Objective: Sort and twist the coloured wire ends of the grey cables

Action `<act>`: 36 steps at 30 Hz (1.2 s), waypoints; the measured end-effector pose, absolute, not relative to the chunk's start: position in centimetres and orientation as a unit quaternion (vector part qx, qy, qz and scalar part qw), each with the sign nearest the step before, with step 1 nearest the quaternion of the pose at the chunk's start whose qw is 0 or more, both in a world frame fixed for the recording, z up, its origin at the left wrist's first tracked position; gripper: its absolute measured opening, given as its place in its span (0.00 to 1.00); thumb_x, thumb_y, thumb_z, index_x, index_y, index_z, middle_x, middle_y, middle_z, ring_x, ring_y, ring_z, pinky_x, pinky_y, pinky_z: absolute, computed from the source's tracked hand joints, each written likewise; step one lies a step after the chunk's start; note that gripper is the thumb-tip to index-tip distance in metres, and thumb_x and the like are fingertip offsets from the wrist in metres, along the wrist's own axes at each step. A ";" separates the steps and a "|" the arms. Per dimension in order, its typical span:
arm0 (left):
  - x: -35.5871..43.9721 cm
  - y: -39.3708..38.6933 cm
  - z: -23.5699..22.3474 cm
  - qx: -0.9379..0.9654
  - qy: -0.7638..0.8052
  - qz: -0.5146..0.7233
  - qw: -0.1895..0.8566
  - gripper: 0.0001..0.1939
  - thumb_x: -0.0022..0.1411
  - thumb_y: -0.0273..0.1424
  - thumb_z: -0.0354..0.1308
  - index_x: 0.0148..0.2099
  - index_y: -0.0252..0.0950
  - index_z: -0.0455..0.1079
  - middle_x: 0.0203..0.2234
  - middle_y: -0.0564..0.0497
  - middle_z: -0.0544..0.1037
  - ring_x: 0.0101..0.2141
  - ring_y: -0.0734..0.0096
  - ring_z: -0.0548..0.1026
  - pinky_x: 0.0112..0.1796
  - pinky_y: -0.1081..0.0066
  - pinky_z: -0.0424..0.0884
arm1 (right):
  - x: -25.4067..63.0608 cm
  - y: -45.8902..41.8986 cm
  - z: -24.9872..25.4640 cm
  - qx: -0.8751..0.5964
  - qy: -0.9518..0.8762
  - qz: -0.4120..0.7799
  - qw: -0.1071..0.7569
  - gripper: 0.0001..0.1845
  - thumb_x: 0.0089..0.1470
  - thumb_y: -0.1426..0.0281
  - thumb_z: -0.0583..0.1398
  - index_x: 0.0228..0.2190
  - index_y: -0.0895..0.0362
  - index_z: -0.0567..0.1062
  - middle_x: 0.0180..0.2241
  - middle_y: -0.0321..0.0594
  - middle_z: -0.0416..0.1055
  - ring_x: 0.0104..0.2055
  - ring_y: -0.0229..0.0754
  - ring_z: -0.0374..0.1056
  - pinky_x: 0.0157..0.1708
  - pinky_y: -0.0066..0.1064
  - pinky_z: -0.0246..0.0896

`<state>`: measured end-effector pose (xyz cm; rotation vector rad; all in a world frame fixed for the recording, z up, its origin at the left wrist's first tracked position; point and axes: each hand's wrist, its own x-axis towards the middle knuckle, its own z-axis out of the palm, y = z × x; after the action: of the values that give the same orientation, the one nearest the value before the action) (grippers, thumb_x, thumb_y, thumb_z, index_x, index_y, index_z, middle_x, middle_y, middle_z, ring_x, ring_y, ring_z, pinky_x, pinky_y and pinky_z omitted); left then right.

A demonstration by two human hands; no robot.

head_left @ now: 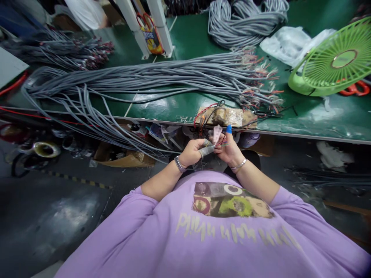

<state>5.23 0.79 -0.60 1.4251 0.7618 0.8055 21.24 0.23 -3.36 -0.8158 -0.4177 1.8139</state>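
Holds thin coloured wires point(222, 144) between the narrowed fingers of the left hand point(191, 153) and right hand point(229, 150) (blue wrap point(228, 129) on one right finger), off the near edge of the tabletop point(165, 111). Has grey cables point(162, 75) beyond that edge, and a green fan point(333, 58) to their right.

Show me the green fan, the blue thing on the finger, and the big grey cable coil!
Green fan point(344, 58): head view, hub.
Blue fingertip cover point(228, 129): head view, middle.
Grey cable coil point(224, 29): head view, strands.
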 end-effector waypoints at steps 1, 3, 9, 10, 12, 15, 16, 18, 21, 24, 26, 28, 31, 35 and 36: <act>5.0 0.5 -0.6 0.625 0.332 0.347 0.616 0.21 0.47 0.45 0.72 0.29 0.31 0.75 0.21 0.53 0.75 0.24 0.78 0.68 0.29 0.76 0.66 | 21.4 0.1 -3.6 -0.340 -0.172 0.762 0.523 0.34 0.48 0.35 0.57 0.27 0.56 0.69 0.19 0.32 0.66 0.14 0.27 0.45 0.12 0.21 0.33; 4.3 -0.1 -0.5 0.633 0.334 0.339 0.611 0.20 0.50 0.45 0.70 0.29 0.31 0.76 0.21 0.52 0.75 0.24 0.78 0.68 0.28 0.76 0.67 | 21.8 -0.2 -3.9 -0.343 -0.162 0.767 0.518 0.34 0.47 0.35 0.58 0.28 0.56 0.70 0.20 0.33 0.67 0.15 0.27 0.45 0.12 0.21 0.31; 2.5 -2.4 -0.2 0.682 0.330 0.314 0.572 0.14 0.54 0.40 0.68 0.32 0.32 0.78 0.23 0.50 0.77 0.24 0.76 0.71 0.28 0.76 0.68 | 22.6 -0.8 -3.8 -0.351 -0.169 0.779 0.491 0.32 0.49 0.38 0.60 0.26 0.57 0.67 0.23 0.33 0.69 0.15 0.26 0.40 0.13 0.20 0.28; 2.4 -2.6 -0.1 0.687 0.334 0.321 0.559 0.13 0.54 0.39 0.68 0.32 0.32 0.78 0.23 0.49 0.78 0.24 0.76 0.71 0.29 0.76 0.68 | 22.6 -0.9 -3.7 -0.348 -0.179 0.781 0.486 0.32 0.49 0.38 0.60 0.26 0.57 0.67 0.23 0.33 0.69 0.15 0.26 0.40 0.13 0.20 0.28; 2.3 -2.7 -0.1 0.689 0.345 0.336 0.542 0.12 0.54 0.37 0.68 0.32 0.32 0.79 0.23 0.49 0.78 0.24 0.76 0.71 0.29 0.76 0.67 | 22.7 -0.9 -3.6 -0.339 -0.198 0.785 0.480 0.32 0.50 0.39 0.60 0.27 0.57 0.68 0.23 0.33 0.69 0.15 0.26 0.39 0.13 0.21 0.27; 2.4 -2.6 -0.4 0.685 0.353 0.354 0.530 0.12 0.55 0.37 0.67 0.33 0.32 0.79 0.24 0.49 0.79 0.25 0.75 0.72 0.29 0.76 0.68 | 22.8 -0.7 -3.5 -0.330 -0.222 0.783 0.478 0.32 0.49 0.39 0.60 0.29 0.57 0.71 0.23 0.33 0.69 0.15 0.25 0.40 0.13 0.21 0.28; 2.5 -2.4 -0.6 0.685 0.355 0.360 0.524 0.12 0.56 0.37 0.67 0.34 0.32 0.79 0.25 0.49 0.79 0.25 0.75 0.72 0.29 0.76 0.68 | 22.8 -0.6 -3.5 -0.329 -0.228 0.781 0.479 0.32 0.49 0.39 0.60 0.29 0.58 0.71 0.23 0.33 0.69 0.15 0.25 0.41 0.13 0.22 0.28; 2.8 -2.1 -0.9 0.685 0.363 0.370 0.512 0.12 0.57 0.38 0.66 0.34 0.32 0.78 0.25 0.50 0.78 0.26 0.76 0.72 0.29 0.76 0.68 | 22.7 -0.1 -3.1 -0.334 -0.238 0.773 0.483 0.33 0.48 0.39 0.61 0.29 0.58 0.71 0.22 0.33 0.68 0.15 0.26 0.42 0.13 0.22 0.28; 3.4 -1.6 -1.2 0.677 0.373 0.382 0.506 0.15 0.56 0.41 0.67 0.34 0.32 0.77 0.25 0.51 0.78 0.25 0.76 0.71 0.30 0.76 0.69 | 22.5 0.5 -2.3 -0.361 -0.256 0.753 0.488 0.30 0.48 0.42 0.63 0.28 0.59 0.71 0.19 0.31 0.65 0.14 0.26 0.43 0.13 0.23 0.29; 4.1 -1.2 -1.4 0.676 0.371 0.390 0.503 0.17 0.57 0.43 0.66 0.34 0.31 0.77 0.26 0.50 0.78 0.26 0.76 0.72 0.31 0.75 0.71 | 22.2 0.7 -1.7 -0.387 -0.266 0.734 0.491 0.28 0.47 0.46 0.67 0.25 0.59 0.70 0.16 0.29 0.61 0.14 0.25 0.44 0.14 0.23 0.30; 4.6 -0.9 -1.5 0.679 0.371 0.392 0.499 0.18 0.57 0.44 0.65 0.35 0.31 0.77 0.26 0.50 0.79 0.26 0.76 0.72 0.32 0.74 0.71 | 21.9 0.5 -1.7 -0.404 -0.259 0.713 0.511 0.29 0.47 0.46 0.67 0.23 0.59 0.69 0.16 0.30 0.60 0.14 0.26 0.45 0.13 0.23 0.31; 4.9 -0.7 -1.6 0.677 0.374 0.390 0.500 0.18 0.56 0.44 0.66 0.35 0.31 0.77 0.26 0.50 0.79 0.26 0.76 0.72 0.32 0.74 0.71 | 21.6 0.3 -2.0 -0.423 -0.245 0.686 0.539 0.31 0.47 0.43 0.65 0.21 0.58 0.68 0.15 0.30 0.59 0.14 0.26 0.46 0.13 0.23 0.32; 5.1 -0.4 -1.7 0.676 0.370 0.385 0.507 0.19 0.55 0.45 0.67 0.35 0.32 0.76 0.26 0.50 0.79 0.26 0.76 0.73 0.32 0.74 0.72 | 21.3 0.2 -2.5 -0.425 -0.221 0.680 0.555 0.31 0.47 0.41 0.64 0.21 0.58 0.68 0.14 0.31 0.59 0.15 0.27 0.46 0.13 0.23 0.33; 5.4 0.0 -1.6 0.678 0.360 0.391 0.508 0.19 0.53 0.45 0.69 0.34 0.32 0.76 0.27 0.50 0.79 0.28 0.75 0.73 0.34 0.74 0.72 | 21.1 0.8 -2.7 -0.381 -0.165 0.747 0.520 0.30 0.48 0.42 0.64 0.27 0.58 0.72 0.20 0.35 0.68 0.16 0.27 0.48 0.12 0.22 0.33; 5.5 0.0 -1.6 0.676 0.362 0.392 0.508 0.19 0.52 0.45 0.69 0.34 0.32 0.76 0.27 0.50 0.79 0.28 0.75 0.73 0.34 0.74 0.72 | 21.0 1.0 -2.7 -0.376 -0.151 0.755 0.516 0.30 0.48 0.42 0.64 0.27 0.58 0.72 0.21 0.35 0.69 0.16 0.27 0.48 0.12 0.22 0.33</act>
<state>5.49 0.01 -1.60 1.6296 0.8732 0.9436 21.04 0.98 -2.70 -0.9026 -0.3636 1.8137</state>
